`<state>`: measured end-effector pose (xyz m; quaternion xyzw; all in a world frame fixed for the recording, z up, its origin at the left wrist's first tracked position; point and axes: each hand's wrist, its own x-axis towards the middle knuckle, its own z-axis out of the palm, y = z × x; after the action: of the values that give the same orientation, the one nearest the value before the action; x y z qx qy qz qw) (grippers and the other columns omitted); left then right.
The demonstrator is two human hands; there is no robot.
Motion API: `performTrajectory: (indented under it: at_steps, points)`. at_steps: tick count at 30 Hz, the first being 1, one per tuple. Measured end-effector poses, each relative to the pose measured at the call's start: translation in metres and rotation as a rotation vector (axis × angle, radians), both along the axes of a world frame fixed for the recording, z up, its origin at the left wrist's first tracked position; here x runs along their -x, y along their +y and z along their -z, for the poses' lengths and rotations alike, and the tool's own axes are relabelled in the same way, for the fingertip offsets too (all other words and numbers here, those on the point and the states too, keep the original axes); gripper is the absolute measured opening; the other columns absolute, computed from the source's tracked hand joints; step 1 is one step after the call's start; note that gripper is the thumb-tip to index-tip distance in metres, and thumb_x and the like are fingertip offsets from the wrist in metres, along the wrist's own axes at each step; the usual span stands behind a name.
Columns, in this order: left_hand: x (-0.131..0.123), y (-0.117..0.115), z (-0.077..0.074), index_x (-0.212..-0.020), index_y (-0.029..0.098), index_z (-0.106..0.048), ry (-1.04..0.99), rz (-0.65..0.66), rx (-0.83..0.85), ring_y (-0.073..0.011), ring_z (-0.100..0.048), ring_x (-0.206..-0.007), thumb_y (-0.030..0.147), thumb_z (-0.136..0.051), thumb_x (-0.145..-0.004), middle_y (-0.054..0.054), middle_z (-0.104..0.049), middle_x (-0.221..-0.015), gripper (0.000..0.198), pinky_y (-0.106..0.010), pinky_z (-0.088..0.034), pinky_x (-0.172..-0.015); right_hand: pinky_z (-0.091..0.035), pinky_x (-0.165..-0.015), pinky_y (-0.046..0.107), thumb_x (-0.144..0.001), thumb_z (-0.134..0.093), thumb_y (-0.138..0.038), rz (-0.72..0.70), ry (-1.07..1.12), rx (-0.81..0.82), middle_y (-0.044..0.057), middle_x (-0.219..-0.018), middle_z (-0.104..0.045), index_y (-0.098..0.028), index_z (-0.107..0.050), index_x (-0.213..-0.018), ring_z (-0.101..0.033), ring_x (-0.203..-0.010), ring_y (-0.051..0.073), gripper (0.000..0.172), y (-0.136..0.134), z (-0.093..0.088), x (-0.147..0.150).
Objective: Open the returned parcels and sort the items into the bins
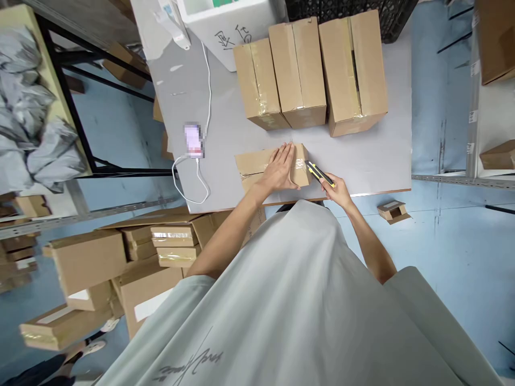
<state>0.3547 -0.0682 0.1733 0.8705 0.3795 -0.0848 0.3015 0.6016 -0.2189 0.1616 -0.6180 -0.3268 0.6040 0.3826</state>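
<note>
- left hand [281, 167] is laid flat on the small carton [256, 160], fingers straight and close together, thumb splayed toward the person; seems to be pinning it down rather than gripping
- right hand [333, 190] is wrapped round a yellow-and-black utility knife [319, 174], tip up at the carton's right end; can't tell if the blade actually touches
- my read: this is the knife-to-tape step, not much further along; next move probably calls for a shallow, steady stroke, with the left fingers kept well out of the blade's line
- the carton itself is plain brown and longish, lying near the front edge of the worktop [374, 169], right in front of the person; shiny tape [299, 164] crosses its right end, some more shows at the left; the hand hides the middle, so no idea about the seam there
- further out: three bigger boxes [298, 69] in a row behind it; a phone [193, 140] well off to the left
</note>
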Motion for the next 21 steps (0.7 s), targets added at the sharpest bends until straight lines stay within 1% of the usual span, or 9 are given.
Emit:
performTrajectory:
  at_steps: [5, 9, 11, 13, 14, 16, 19, 21]
  points:
    - [0.003, 0.001, 0.005, -0.188, 0.006, -0.002, -0.03, -0.002, -0.001, -0.0522, -0.004, -0.182, 0.068, -0.103, -0.065, -0.032, -0.008, -0.194, 0.171, -0.064, -0.006, -0.148, -0.04, -0.04, 0.026, -0.093, -0.076, -0.085, -0.037, -0.005, 0.038, -0.003, -0.073, -0.064, -0.021, -0.077, -0.118, -0.049, -0.043, 0.01, 0.068, -0.021, -0.013, -0.004]
    - [-0.002, 0.0, 0.008, -0.188, 0.008, -0.003, -0.064, -0.003, 0.002, -0.0511, -0.003, -0.182, 0.069, -0.101, -0.066, -0.03, -0.007, -0.194, 0.168, -0.063, -0.004, -0.148, -0.039, -0.039, 0.026, -0.089, -0.076, -0.088, -0.06, -0.021, 0.096, -0.004, -0.069, -0.063, -0.021, -0.077, -0.117, -0.045, -0.043, 0.01, 0.073, -0.044, -0.017, -0.008]
    - [-0.004, 0.0, 0.007, -0.189, 0.009, -0.004, -0.078, -0.007, 0.011, -0.0508, -0.003, -0.182, 0.07, -0.101, -0.066, -0.03, -0.006, -0.194, 0.168, -0.064, -0.004, -0.148, -0.038, -0.039, 0.026, -0.087, -0.077, -0.089, -0.07, -0.039, 0.108, -0.005, -0.068, -0.062, -0.021, -0.077, -0.114, -0.044, -0.044, 0.01, 0.073, -0.052, -0.019, -0.01]
    - [0.002, 0.001, 0.002, -0.188, 0.009, -0.007, -0.08, -0.025, 0.023, -0.0515, -0.003, -0.182, 0.071, -0.103, -0.064, -0.031, -0.006, -0.194, 0.169, -0.065, -0.003, -0.147, -0.038, -0.039, 0.025, -0.086, -0.077, -0.089, -0.024, -0.06, 0.1, -0.005, -0.07, -0.064, -0.021, -0.076, -0.115, -0.045, -0.044, 0.01, 0.074, -0.055, -0.02, -0.011]
    - [0.009, 0.003, -0.001, -0.188, 0.01, -0.009, -0.076, -0.046, 0.026, -0.0521, -0.002, -0.182, 0.072, -0.103, -0.063, -0.032, -0.006, -0.194, 0.169, -0.067, -0.003, -0.147, -0.038, -0.039, 0.025, -0.087, -0.076, -0.089, 0.017, -0.072, 0.087, -0.004, -0.071, -0.065, -0.021, -0.075, -0.116, -0.046, -0.044, 0.01, 0.074, -0.054, -0.021, -0.01]
    - [0.035, 0.006, -0.011, -0.189, 0.012, -0.011, -0.059, -0.125, 0.026, -0.0533, -0.001, -0.181, 0.076, -0.103, -0.063, -0.032, -0.006, -0.194, 0.168, -0.07, -0.003, -0.145, -0.04, -0.04, 0.025, -0.09, -0.075, -0.088, 0.089, -0.096, 0.046, -0.004, -0.075, -0.067, -0.022, -0.072, -0.115, -0.049, -0.045, 0.01, 0.071, -0.047, -0.021, -0.008]
    - [0.091, 0.01, -0.023, -0.189, 0.014, -0.008, -0.014, -0.312, 0.022, -0.0547, -0.001, -0.181, 0.081, -0.1, -0.065, -0.033, -0.005, -0.193, 0.169, -0.074, -0.009, -0.143, -0.045, -0.041, 0.025, -0.092, -0.074, -0.087, 0.119, -0.127, -0.03, -0.002, -0.081, -0.07, -0.024, -0.067, -0.114, -0.052, -0.046, 0.01, 0.067, -0.028, -0.017, 0.001]
    - [0.125, 0.011, -0.025, -0.189, 0.013, -0.005, -0.002, -0.397, 0.055, -0.0549, -0.006, -0.181, 0.081, -0.1, -0.065, -0.034, -0.008, -0.193, 0.17, -0.072, -0.016, -0.143, -0.05, -0.043, 0.024, -0.093, -0.07, -0.089, 0.128, -0.16, -0.052, -0.001, -0.088, -0.073, -0.026, -0.063, -0.12, -0.057, -0.049, 0.011, 0.069, -0.016, -0.01, 0.011]
